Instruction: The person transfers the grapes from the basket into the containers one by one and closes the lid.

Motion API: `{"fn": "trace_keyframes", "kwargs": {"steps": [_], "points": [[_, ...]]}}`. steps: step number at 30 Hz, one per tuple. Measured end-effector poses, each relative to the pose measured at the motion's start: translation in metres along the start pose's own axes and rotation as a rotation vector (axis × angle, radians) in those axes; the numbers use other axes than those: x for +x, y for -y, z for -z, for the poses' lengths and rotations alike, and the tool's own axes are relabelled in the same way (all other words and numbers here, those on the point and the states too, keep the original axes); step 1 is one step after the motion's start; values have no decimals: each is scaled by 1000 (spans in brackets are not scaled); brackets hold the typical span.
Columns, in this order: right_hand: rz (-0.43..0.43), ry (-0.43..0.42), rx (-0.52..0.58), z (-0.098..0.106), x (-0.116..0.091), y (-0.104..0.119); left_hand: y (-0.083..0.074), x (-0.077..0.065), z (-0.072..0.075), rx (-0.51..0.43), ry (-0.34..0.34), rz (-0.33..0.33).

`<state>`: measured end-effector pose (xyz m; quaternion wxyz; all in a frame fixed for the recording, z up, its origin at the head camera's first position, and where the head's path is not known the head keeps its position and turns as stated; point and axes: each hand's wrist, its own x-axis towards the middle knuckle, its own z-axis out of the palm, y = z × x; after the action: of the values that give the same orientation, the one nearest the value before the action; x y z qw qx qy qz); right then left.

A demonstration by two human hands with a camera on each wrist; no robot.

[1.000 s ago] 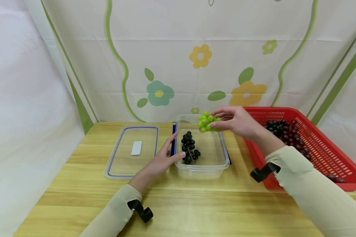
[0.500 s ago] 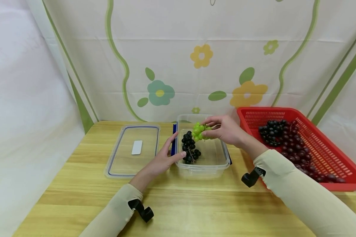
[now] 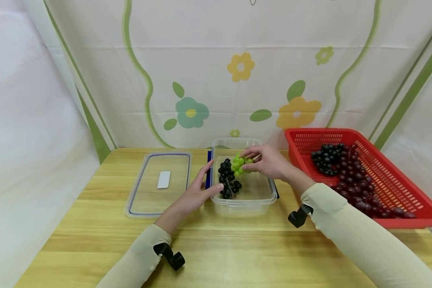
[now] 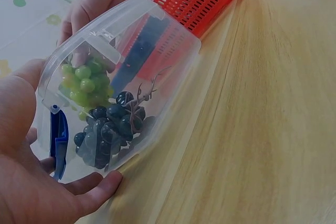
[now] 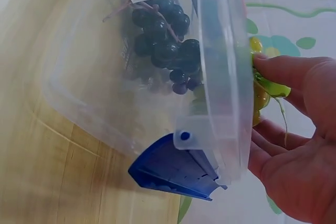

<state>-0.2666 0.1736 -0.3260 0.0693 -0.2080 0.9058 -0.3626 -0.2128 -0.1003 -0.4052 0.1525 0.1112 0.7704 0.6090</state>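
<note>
A clear plastic food container [image 3: 245, 204] with blue side latches stands on the table. My left hand [image 3: 192, 196] grips its left wall, thumb over the rim and fingers spread along the outside by the blue latch [image 4: 59, 142]. Inside at the left lies a bunch of black grapes [image 3: 227, 176], its stem visible through the wall in the left wrist view. My right hand [image 3: 268, 160] pinches a small bunch of green grapes [image 3: 239, 165] by its upper right side. The green bunch hangs inside the container, just behind the black one; the right wrist view shows part of it [image 5: 261, 95] between thumb and fingers.
The container's lid [image 3: 158, 200], with a blue seal and a white label, lies left of it. At the right stands a red perforated basket [image 3: 399, 176] holding black grapes [image 3: 327, 158] and dark red grapes [image 3: 356, 188]. A flower-printed curtain [image 3: 201, 48] hangs behind the table.
My right hand has moved left and down with the green grapes, from over the container's right back part to inside it beside the black bunch. My left hand keeps its place.
</note>
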Motion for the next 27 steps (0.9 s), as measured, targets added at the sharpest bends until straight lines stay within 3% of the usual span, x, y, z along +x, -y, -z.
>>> {"fn": "trace_keyframes", "kwargs": {"steps": [16,22,27], "points": [[35,52,-195,-6,-1,3,0,1,0,-5,7,-9],[90,102,-280,-10,0,5,2,-1,2,7,-5,-9],[93,121,-289,-8,-2,3,1,0,1,-4,11,-18]]}}
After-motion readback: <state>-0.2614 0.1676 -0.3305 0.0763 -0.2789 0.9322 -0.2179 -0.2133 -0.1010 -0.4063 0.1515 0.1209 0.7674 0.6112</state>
